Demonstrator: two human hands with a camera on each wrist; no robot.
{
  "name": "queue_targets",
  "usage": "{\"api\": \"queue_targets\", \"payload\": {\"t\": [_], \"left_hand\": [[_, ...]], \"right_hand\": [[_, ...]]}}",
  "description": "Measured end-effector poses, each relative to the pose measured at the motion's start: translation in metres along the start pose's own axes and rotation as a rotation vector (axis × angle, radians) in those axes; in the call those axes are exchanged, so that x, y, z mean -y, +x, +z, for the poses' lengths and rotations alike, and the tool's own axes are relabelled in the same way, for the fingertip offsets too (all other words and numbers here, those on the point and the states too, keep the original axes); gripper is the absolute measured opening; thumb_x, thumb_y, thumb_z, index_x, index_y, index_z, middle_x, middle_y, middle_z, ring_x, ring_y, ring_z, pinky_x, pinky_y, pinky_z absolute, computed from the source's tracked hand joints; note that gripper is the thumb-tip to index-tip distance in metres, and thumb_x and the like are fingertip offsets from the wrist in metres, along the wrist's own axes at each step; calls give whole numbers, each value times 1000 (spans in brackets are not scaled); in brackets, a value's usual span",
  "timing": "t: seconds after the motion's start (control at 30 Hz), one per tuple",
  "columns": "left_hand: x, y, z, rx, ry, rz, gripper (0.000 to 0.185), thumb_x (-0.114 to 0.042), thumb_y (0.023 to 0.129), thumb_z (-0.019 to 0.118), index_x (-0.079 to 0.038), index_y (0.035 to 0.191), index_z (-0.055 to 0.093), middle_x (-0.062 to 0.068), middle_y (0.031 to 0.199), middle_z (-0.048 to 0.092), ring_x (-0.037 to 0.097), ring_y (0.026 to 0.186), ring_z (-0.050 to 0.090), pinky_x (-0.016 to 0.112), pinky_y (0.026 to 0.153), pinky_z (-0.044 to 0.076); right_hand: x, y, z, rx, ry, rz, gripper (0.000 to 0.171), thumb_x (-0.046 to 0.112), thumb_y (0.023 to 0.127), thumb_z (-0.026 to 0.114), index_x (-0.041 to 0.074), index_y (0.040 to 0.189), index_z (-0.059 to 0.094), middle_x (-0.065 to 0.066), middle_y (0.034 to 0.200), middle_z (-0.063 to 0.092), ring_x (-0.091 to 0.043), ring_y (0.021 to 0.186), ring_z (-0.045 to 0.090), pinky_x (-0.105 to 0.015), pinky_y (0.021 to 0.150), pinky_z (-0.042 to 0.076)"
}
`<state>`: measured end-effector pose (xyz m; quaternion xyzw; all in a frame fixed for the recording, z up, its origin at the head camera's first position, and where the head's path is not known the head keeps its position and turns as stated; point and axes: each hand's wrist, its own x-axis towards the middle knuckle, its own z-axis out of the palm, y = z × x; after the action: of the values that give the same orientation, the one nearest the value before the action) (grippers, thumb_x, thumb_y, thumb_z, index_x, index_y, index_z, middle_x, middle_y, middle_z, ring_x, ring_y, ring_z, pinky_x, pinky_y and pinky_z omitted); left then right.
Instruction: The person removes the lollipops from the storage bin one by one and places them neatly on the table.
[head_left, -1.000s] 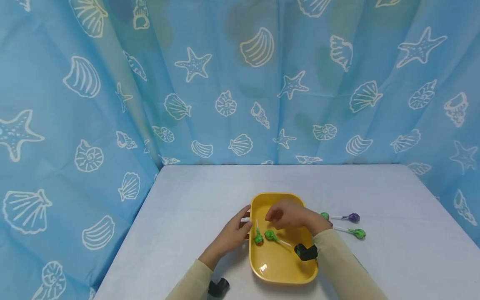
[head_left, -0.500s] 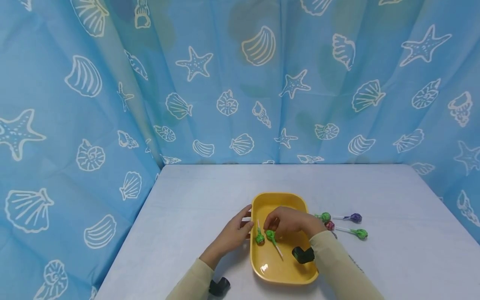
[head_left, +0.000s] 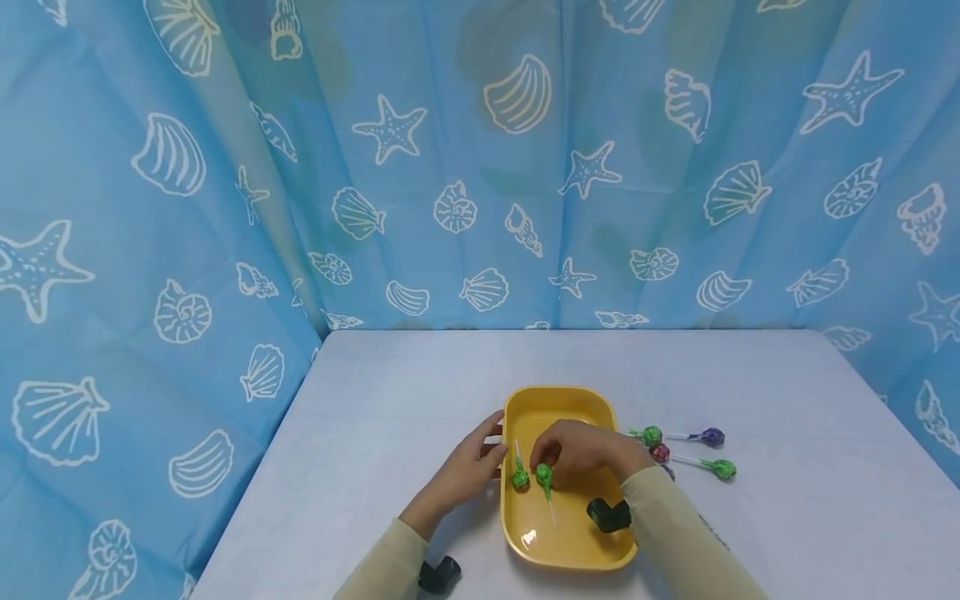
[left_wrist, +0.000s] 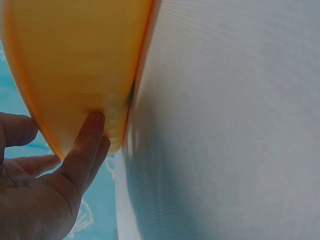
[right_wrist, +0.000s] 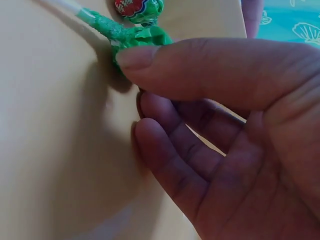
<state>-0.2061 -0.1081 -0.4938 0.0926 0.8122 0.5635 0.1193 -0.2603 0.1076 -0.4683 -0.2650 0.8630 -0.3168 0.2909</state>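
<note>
My right hand (head_left: 581, 446) reaches into a yellow tray (head_left: 570, 546), and its thumb and bent fingers pinch the wrapped head of a green lollipop (head_left: 544, 475). In the right wrist view the thumb lies over that head; part of the grip is hidden behind it. The white stick points toward the tray's near end. Beside it, on the left, another green lollipop (head_left: 520, 479) lies in the tray with its stick pointing away. My left hand (head_left: 468, 468) rests against the tray's left side, and the left wrist view shows straight fingers (left_wrist: 82, 150) touching the outer wall.
Right of the tray several lollipops lie on the white table (head_left: 375, 433): a green one (head_left: 651, 435), a purple one (head_left: 711, 437), a red one (head_left: 660, 452) and another green one (head_left: 723, 469). A blue shell-print curtain (head_left: 450, 125) stands behind and at the sides.
The right hand has come down to the green lollipop and taken hold of its head. The lollipop's stick has swung from the right toward the near end. The left hand stays on the tray.
</note>
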Motion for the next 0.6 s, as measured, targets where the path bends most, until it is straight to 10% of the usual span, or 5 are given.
{"api": "queue_targets", "payload": {"t": [0.6], "left_hand": [[0, -1, 0, 3, 2, -6, 56, -15, 107, 49, -11, 160, 30, 18, 148, 46, 34, 127, 57, 38, 89, 61]], "right_hand": [[1, -10, -18, -60, 65, -75, 25, 0, 79, 81, 12, 98, 71, 3, 94, 66, -19, 86, 60, -33, 80, 58]]}}
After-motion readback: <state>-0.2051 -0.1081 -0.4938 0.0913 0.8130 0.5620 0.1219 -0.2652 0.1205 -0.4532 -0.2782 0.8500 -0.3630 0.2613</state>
